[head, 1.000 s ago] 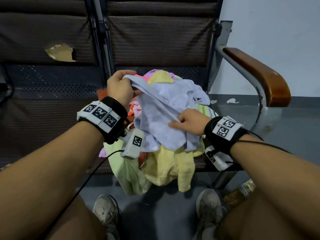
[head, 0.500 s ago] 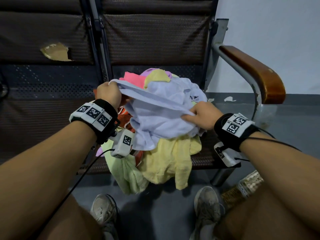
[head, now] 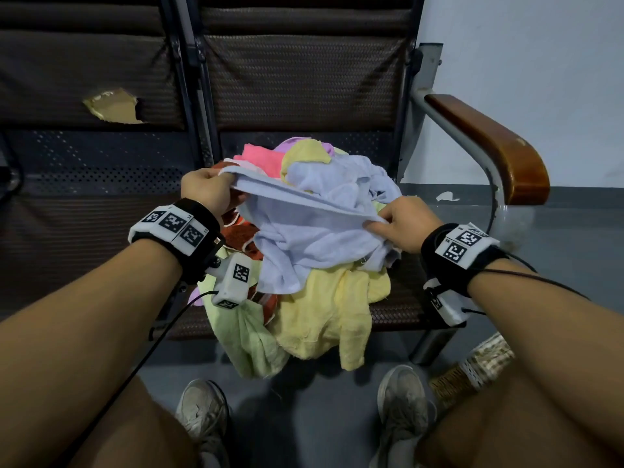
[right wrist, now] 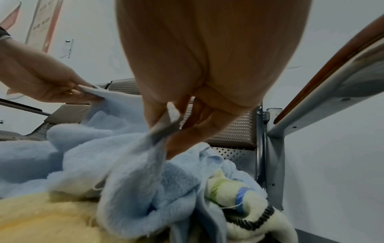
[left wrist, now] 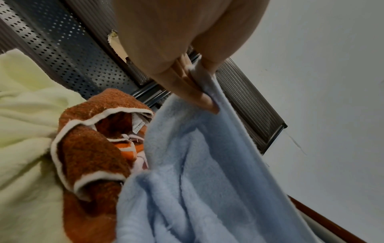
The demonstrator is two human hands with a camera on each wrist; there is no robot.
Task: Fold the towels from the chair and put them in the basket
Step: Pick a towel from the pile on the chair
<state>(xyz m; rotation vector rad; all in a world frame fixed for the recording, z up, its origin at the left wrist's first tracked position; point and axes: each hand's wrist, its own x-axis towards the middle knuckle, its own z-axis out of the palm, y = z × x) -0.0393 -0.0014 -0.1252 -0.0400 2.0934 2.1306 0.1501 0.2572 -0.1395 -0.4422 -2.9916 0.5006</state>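
Several towels heaped on chair [head: 398, 312] seat — light blue towel [head: 314, 238] on top, one edge stretched taut. Left hand [head: 207, 192] pinching one corner, right hand [head: 407, 228] pinching the other — fingers curled.

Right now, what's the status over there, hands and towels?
Left hand and right hand each pinch an edge of the light blue towel, stretched between them. It's unfolded, over the pile on the chair. Nothing blocking.
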